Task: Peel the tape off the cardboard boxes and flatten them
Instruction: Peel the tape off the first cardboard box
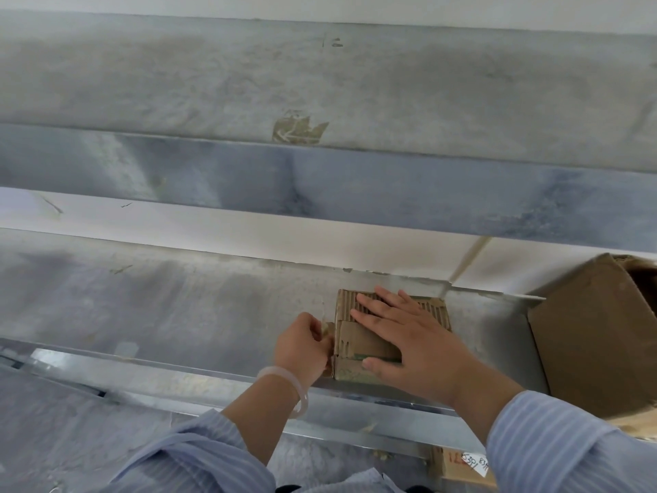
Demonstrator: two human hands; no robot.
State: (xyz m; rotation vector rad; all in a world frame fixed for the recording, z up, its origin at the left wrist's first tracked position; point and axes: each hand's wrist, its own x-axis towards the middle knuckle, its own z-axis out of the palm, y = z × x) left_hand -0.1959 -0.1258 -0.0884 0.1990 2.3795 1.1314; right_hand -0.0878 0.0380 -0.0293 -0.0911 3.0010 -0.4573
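Pinched between the thumb and fingers of the left hand (302,341) is a thin, clear strip of tape (322,313), which rises from the left edge of a small cardboard box (350,341) in the lower middle of the frame. Spread flat with fingers apart, the right hand (401,336) lies palm down on top of that box, grasping nothing and covering most of its right side. On the box's far part the outer paper is stripped away, showing ribbed corrugation, while the nearer panels are smooth brown with ragged torn edges and a dark greenish band near the bottom. It sits on a dull, scuffed grey metal shelf (177,307) with a shiny folded front lip running across the lower frame. At the right edge stands a much larger brown carton (586,336), tilted, its top open; it is just beside the small box but apart from it. Below, at the lower right, another piece of cardboard (458,467) bears red marks and a white label with handwritten digits, partly hidden by the right sleeve (554,453). Both sleeves are pale blue, finely striped cloth, and a translucent white bangle (289,386) circles the left wrist. Higher up, a second grey shelf (320,83) crosses the frame, carrying a torn brownish tape remnant (298,129) near its front edge.
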